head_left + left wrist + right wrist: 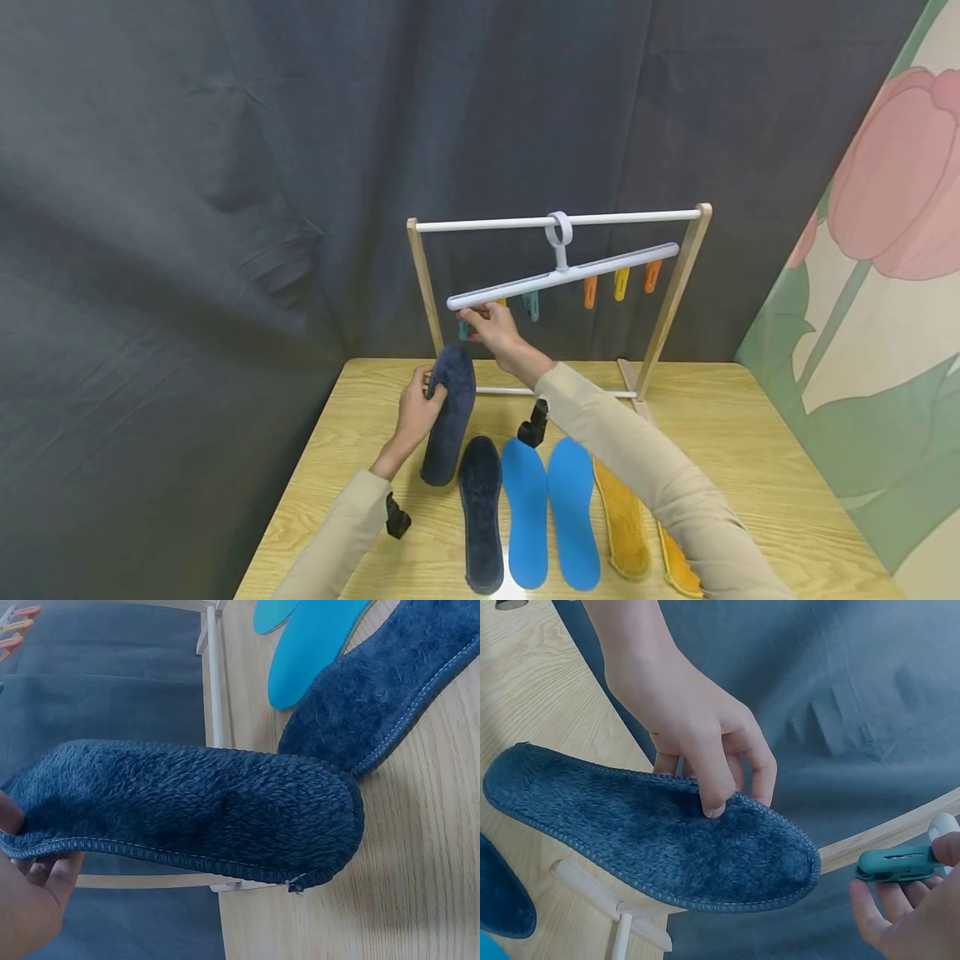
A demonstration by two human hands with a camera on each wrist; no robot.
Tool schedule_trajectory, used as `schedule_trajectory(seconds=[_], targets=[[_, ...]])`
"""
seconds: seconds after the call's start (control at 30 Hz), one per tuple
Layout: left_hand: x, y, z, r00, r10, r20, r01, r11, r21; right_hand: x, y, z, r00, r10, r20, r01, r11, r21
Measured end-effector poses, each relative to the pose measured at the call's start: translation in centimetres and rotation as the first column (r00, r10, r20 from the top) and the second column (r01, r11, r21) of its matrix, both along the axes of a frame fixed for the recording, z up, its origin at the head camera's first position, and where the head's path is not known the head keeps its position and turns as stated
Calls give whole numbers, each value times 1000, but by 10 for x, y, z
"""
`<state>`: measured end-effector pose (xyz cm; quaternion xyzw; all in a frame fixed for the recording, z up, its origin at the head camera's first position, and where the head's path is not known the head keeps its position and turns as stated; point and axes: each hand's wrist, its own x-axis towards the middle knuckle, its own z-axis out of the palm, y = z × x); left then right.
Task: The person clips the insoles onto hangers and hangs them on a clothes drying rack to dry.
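Observation:
My left hand (420, 408) pinches a dark blue fuzzy insole (450, 417) by its long edge, thumb on the pile side, and holds it up off the table. At the low left end of the white hanger (562, 277), my right hand (491, 329) grips a teal clip (900, 862) with thumb and fingers. The upper tip of the insole is close to that clip but apart from it in the right wrist view. A second dark blue insole (482, 517) lies on the table below.
The hanger tilts from a wooden rack (693, 250) with a white top bar. Another teal clip (532, 305), a yellow clip (621, 283) and orange clips (590, 292) hang along it. Blue insoles (527, 512) and yellow insoles (622, 525) lie on the wooden table (315, 500).

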<state>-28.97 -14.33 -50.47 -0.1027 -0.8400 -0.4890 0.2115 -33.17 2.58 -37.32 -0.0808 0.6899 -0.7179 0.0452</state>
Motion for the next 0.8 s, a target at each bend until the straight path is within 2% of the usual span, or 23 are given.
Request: schedule_trajectory(seconds=[0.47,0.8], targets=[[-2,3,7,999,-17,-40,20,998,67,0,1,-1,1000,5,-7,-5,1000,10],[-2,6,10,999,-39,-22,41,994,99,0,0,-1,1000,4,-15,-4,1000,9]])
